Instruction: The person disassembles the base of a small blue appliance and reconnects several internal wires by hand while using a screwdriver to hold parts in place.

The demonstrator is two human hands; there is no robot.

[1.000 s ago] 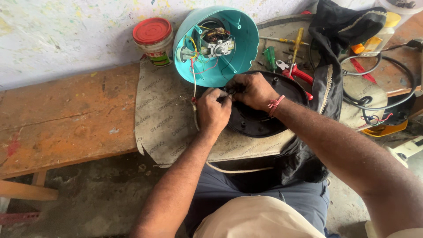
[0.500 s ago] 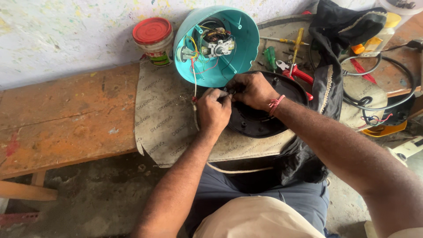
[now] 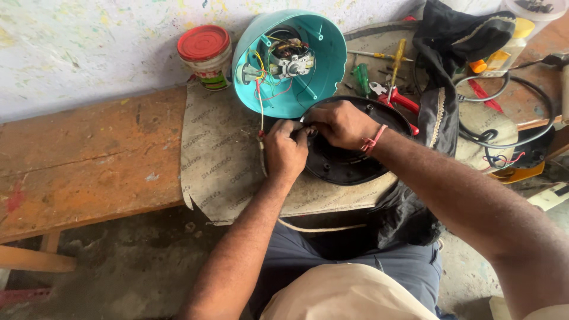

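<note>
Black round base plate (image 3: 349, 163) lay on a worn grey cloth (image 3: 219, 154) near the front edge of the wooden bench (image 3: 89, 160), and both hands met at its left rim. Going from the left end, the bench top showed bare, scuffed orange wood, then the cloth began. At the back edge, against the wall, stood a jar with a red lid (image 3: 204, 54), and just to its right a teal housing (image 3: 296, 62) was tipped on its side with its open mouth showing a small motor (image 3: 288, 58) and coloured wires. A thin cord (image 3: 261, 127) ran down from that housing to the left hand (image 3: 284, 151), which was clenched around it beside the plate's rim. The right hand (image 3: 341, 124) touched the left, its fingers pinched on something small at the rim; what it was could not be made out. Behind the plate lay red-handled pliers (image 3: 400, 102) and a yellow-handled screwdriver (image 3: 394, 59). Farther right, a dark cloth (image 3: 450, 53) hung over the bench, and a black cable (image 3: 521, 118) looped near the right end.
</note>
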